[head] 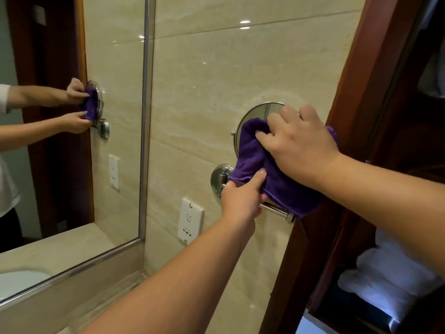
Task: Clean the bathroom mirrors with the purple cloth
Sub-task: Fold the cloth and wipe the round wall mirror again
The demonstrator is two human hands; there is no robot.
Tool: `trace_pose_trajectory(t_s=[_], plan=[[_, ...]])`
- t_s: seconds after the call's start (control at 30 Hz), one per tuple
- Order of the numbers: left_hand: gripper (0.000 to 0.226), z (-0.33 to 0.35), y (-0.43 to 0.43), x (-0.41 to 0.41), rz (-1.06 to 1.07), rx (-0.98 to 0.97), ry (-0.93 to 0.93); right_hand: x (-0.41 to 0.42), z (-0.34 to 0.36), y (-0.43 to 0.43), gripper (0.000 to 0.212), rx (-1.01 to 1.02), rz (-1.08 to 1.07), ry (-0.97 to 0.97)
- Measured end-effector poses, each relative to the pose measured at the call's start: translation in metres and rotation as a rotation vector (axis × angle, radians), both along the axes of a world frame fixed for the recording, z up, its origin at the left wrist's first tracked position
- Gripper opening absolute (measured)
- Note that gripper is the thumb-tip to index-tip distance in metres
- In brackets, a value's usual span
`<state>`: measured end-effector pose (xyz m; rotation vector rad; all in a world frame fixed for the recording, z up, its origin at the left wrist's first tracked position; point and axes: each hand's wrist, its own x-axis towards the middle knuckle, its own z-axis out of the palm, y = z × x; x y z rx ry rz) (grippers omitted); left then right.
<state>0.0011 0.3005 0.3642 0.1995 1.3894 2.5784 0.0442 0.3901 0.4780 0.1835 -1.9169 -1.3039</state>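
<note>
Left hand [240,197] curls round mirror arm [277,209] under round mirror [262,112], index straight on cloth [252,153]. Right hand [301,145] fingers bunched, clamped on cloth, pressing it against round mirror glass.

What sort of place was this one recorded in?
Most likely a hotel-type bathroom: a large framed wall mirror, a round swing-arm mirror on the tiled wall, partly under the purple cloth, and folded white towels shelved at right.
</note>
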Motion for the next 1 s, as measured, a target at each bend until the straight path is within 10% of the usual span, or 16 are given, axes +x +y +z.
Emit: trace_pose_trajectory(t_s=[0.17, 0.43, 0.7, 1.0], plan=[[0.022, -0.003, -0.003, -0.008, -0.018, -0.064, 0.024, 0.0, -0.033, 0.001, 0.075, 0.009, -0.253, -0.029], [0.04, 0.035, -0.019, -0.051, 0.385, -0.197, 0.297, -0.042, 0.029, -0.009, 0.075, -0.15, -0.154, 0.055], [0.021, -0.007, -0.038, -0.066, 0.425, -0.531, 0.356, -0.065, -0.038, -0.026, 0.064, 0.042, -0.116, -0.259], [0.028, 0.045, -0.038, -0.05, 0.565, -0.603, 0.61, -0.038, 0.037, -0.012, 0.078, -0.23, -0.122, 0.078]])
